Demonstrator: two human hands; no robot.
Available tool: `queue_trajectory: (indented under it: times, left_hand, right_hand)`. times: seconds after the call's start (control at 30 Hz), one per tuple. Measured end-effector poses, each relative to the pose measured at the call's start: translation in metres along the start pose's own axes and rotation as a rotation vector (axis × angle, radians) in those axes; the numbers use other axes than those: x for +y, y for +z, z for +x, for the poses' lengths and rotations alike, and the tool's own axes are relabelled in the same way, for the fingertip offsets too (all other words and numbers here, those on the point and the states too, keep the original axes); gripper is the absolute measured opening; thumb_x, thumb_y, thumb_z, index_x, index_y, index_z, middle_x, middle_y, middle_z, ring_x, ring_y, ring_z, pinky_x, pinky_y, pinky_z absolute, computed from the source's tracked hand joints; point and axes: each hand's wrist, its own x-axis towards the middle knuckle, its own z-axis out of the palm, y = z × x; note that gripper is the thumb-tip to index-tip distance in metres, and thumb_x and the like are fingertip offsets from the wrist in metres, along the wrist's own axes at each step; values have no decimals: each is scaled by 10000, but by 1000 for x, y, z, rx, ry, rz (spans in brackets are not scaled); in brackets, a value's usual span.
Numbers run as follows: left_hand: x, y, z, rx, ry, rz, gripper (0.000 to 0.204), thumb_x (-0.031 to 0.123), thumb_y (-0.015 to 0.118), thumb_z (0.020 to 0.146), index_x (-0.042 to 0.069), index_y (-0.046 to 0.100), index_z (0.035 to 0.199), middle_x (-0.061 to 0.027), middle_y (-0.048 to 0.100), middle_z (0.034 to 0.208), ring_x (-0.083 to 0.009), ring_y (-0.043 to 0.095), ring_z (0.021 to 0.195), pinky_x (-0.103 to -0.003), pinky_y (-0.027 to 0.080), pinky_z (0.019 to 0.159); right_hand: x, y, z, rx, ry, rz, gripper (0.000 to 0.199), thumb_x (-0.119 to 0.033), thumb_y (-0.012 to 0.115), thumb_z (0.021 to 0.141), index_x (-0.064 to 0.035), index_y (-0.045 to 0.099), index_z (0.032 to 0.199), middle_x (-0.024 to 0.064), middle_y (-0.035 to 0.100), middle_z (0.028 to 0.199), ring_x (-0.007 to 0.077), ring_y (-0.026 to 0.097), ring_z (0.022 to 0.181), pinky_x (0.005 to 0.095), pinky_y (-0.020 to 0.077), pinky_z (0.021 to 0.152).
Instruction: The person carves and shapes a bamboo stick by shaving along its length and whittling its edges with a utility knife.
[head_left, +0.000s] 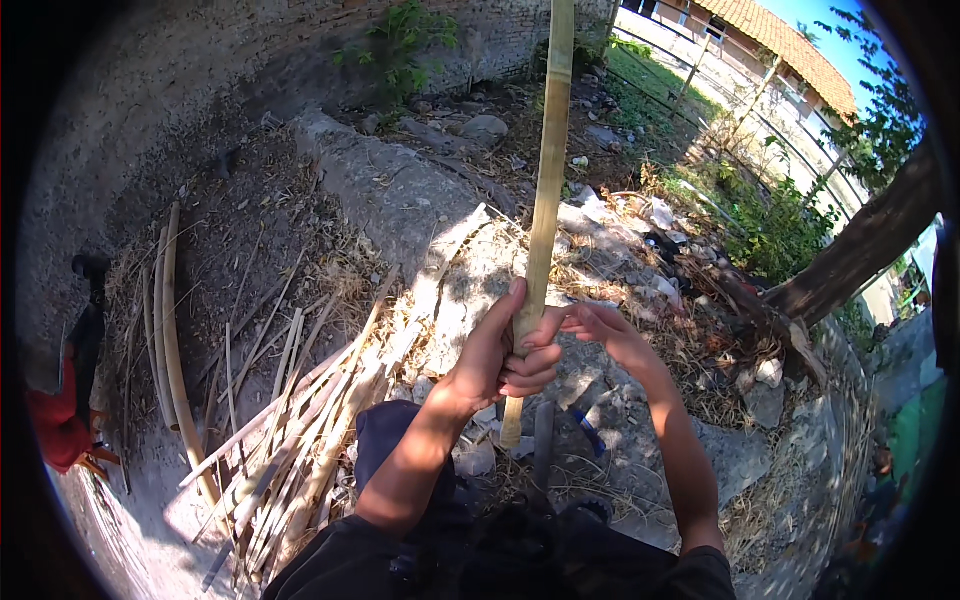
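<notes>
Fingers point(528, 368) around upright bamboo pole point(545, 200)

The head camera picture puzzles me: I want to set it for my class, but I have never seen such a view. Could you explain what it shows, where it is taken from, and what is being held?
The picture comes from a wide fisheye camera worn on a person's head and looking down, so straight edges bend near the rim. No machine is involved; the two forearms rising from the lower edge are the person's own. The left hand is wrapped around a long bamboo pole that stands nearly upright. The right hand is open, its fingertips close to the pole; whether they touch it is unclear. On the ground to the left lies a pile of split bamboo strips, with a concrete slab beyond. Further off stand a brick wall and a tiled-roof building.
</notes>
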Motion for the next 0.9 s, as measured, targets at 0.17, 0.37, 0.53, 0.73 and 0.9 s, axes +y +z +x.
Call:
queue_trajectory:
  times: [0.17, 0.37, 0.53, 0.73, 0.9]
  left_hand:
    - [-15, 3, 7, -162, -147, -139, 729, 767, 186, 1033, 150, 357, 685, 58, 265, 513, -54, 184, 402, -224, 150, 357]
    - [-32, 16, 21, -42, -177, 107, 760, 799, 203, 1011, 133, 408, 708, 66, 247, 515, -56, 210, 386, -221, 187, 356]
    - [-46, 15, 27, 38, -207, 190, 746, 815, 200, 995, 138, 414, 767, 78, 268, 547, -36, 229, 395, -213, 187, 361]
    - [-73, 7, 34, -23, -304, 172, 732, 807, 227, 996, 137, 419, 773, 84, 258, 554, -31, 224, 409, -208, 201, 364]
    - [-97, -10, 41, -165, -320, 183, 718, 780, 243, 1010, 128, 437, 779, 84, 261, 558, -52, 264, 438, -234, 250, 421]
  right_hand:
    - [-120, 48, -2, -51, -329, 420, 649, -528, 382, 1111, 0, 541, 1455, 196, 672, 1323, 238, 635, 1254, 408, 475, 1098]
    - [-160, 62, -31, -79, -345, 207, 423, -300, 453, 1135, -4, 554, 1420, 89, 708, 1058, 153, 664, 1031, 346, 531, 928]
    - [-159, 57, -33, 118, -226, 565, 329, -263, 500, 1119, -22, 569, 1331, 34, 632, 917, 148, 630, 885, 317, 509, 831]
    - [-155, 17, -27, 124, -322, 955, 273, -297, 496, 1119, -52, 582, 1204, -2, 535, 818, 144, 540, 731, 305, 461, 697]
    - [-180, -6, -40, 169, -446, 916, 229, -304, 454, 1136, -105, 566, 1144, -53, 383, 737, 72, 355, 608, 247, 326, 567]
